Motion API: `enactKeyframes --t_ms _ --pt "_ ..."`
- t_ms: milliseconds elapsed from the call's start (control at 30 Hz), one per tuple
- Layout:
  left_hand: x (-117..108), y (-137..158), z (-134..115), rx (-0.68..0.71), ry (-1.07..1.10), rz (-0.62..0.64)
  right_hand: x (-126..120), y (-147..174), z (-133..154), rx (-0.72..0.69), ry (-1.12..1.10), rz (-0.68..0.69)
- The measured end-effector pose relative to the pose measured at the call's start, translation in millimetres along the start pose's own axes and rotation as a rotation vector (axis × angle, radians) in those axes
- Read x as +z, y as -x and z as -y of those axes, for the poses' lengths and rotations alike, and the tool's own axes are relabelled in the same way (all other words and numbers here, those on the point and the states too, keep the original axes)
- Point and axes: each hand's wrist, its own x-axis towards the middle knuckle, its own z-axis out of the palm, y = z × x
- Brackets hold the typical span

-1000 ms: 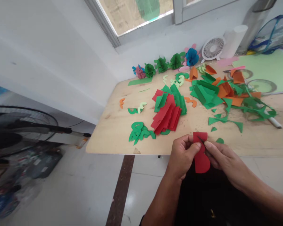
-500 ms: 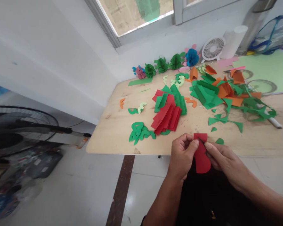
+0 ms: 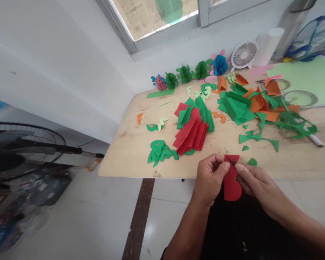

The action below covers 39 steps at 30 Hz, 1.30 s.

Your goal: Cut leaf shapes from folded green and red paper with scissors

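On the table [image 3: 124, 151], a pile [image 3: 189, 131] is set close, perhaps for easy reach. By the left hand [image 3: 209, 177], red paper [image 3: 232, 189] is pinched at the table's edge, likely for steadiness. By the right hand [image 3: 253, 177], a dark blade [image 3: 231, 161] is gripped against it.

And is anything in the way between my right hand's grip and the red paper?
No, nothing visible. The left hand holds the red paper in its grip, and the dark pointed tool in the grip of the right hand lies across it.
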Motion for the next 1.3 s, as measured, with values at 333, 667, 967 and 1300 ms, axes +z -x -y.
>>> enactKeyframes --t_ms 333,667,967,1300 --pt "1 2 -4 0.002 0.02 0.018 0 -1 -6 -0.005 0.014 0.002" --pt "0 -1 0 0.001 -0.004 -0.036 0 1 3 -0.015 0.05 -0.009" --pt "0 0 -5 0.015 -0.017 -0.005 2 0 7 -0.035 0.034 -0.002" --pt "-1 -8 -13 0.021 -0.05 0.01 0 -8 12 -0.016 0.065 0.002"
